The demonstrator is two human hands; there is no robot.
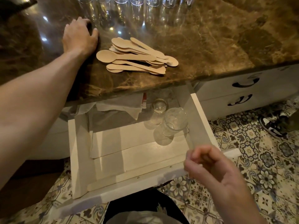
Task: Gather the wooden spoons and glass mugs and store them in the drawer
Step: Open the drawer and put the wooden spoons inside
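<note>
The white wooden drawer [77,159] stands pulled out below the worktop [210,38], filling the middle of the view. At its 1 o'clock corner sit two clear glass mugs [173,122], close together, one nearer the back and partly under the worktop edge. At its 11 o'clock, a pale folded cloth [119,107] lies against the back, with a small red-and-white item [144,101] beside it.

The wooden spoons [135,56] lie on the brown marbled worktop at 12 o'clock from the drawer. They are flat, pale and loosely heaped, with bowls pointing both ways. More glass mugs [137,2] stand in a row along the top edge.

The left hand [79,34] rests on the worktop at 10 o'clock, fingers curled beside the leftmost mug; whether it grips it cannot be told. The right hand [215,168] hovers at 4 o'clock over the drawer's front corner, blurred, fingers loosely curled, holding nothing.
</note>
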